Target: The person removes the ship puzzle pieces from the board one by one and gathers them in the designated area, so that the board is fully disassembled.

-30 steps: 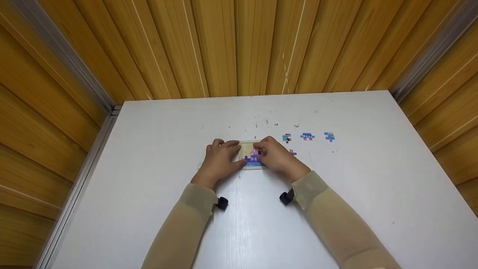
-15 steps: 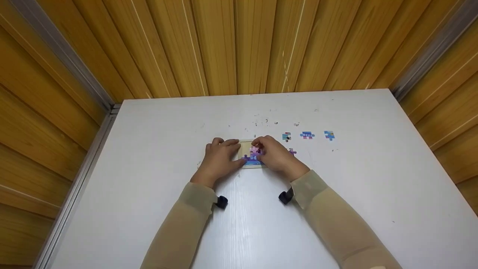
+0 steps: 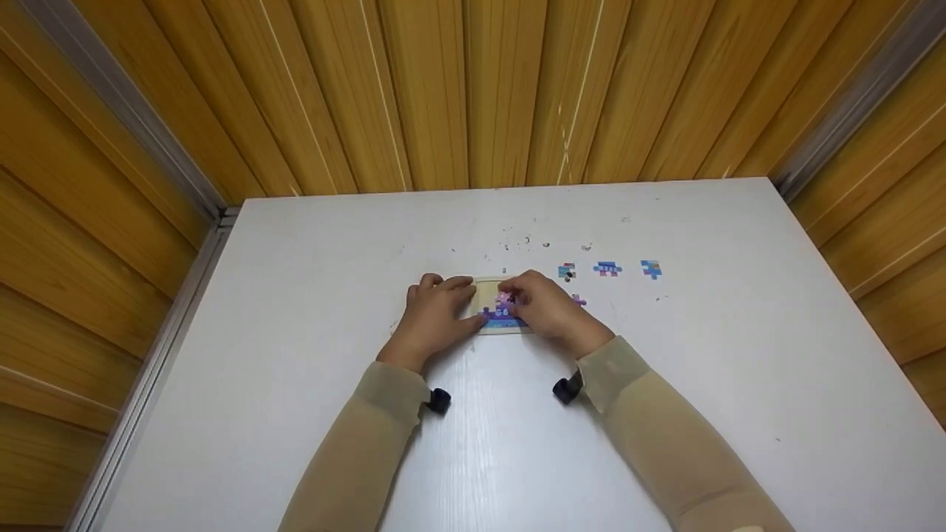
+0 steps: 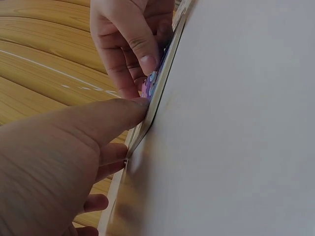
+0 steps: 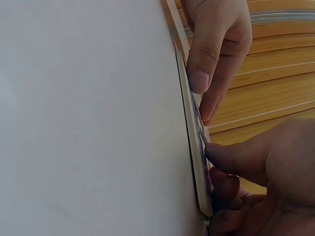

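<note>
A small puzzle tray (image 3: 487, 291) with a pale wooden rim lies between both hands in the head view. Blue and purple puzzle pieces (image 3: 498, 322) line its near side; its upper left shows bare wood. My left hand (image 3: 437, 316) grips the tray at its left side, thumb over the lower-left pieces and fingers along the edge. At the tray's right half, my right hand (image 3: 553, 310) pinches a pink puzzle piece (image 3: 504, 298) between thumb and fingers, just above the purple row. The right hand hides the tray's right side. In the left wrist view, the right thumb (image 4: 147, 61) bends down toward the pieces.
Three loose puzzle pieces lie to the upper right: one multicoloured (image 3: 567, 272), one blue and pink (image 3: 607, 269), one blue and orange (image 3: 651, 269). A pink-purple piece (image 3: 579, 300) shows beside the right hand. Small dark crumbs (image 3: 528, 240) dot the white table (image 3: 318, 281) behind the tray.
The pink piece shifts very slightly under the right fingertips, which make small movements over the tray. The left hand stays in place, and the loose pieces have not moved.
</note>
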Action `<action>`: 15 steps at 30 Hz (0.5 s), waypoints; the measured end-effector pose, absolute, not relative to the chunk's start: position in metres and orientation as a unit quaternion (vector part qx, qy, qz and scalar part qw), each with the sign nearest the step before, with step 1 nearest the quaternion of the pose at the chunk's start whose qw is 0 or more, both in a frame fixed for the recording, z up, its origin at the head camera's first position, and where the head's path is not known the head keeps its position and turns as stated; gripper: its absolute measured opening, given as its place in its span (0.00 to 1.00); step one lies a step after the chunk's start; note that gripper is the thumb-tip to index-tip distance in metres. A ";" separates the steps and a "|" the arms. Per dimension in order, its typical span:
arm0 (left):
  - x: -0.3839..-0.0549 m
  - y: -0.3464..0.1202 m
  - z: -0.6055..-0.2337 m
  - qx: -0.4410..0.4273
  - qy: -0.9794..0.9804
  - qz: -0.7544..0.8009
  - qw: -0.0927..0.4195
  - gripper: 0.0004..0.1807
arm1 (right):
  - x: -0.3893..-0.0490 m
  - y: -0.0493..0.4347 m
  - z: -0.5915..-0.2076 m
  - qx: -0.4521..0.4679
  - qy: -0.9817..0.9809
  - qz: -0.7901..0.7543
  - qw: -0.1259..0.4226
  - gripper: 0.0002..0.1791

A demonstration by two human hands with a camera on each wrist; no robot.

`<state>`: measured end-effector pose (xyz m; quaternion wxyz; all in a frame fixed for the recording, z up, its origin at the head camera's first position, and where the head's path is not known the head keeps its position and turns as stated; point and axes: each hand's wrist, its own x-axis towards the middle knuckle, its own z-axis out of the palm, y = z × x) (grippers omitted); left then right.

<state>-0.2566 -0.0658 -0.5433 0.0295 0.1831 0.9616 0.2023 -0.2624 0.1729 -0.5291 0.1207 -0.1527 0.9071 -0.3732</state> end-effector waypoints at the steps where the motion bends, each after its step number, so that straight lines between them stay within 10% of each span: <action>1: -0.257 -0.066 -0.543 0.183 0.961 0.203 0.030 0.37 | -0.263 0.173 -0.529 -0.151 0.906 -0.375 0.122 0.23; 15: -0.256 -0.068 -0.542 0.186 0.958 0.215 0.037 0.37 | -0.264 0.179 -0.523 -0.113 0.891 -0.412 0.154 0.25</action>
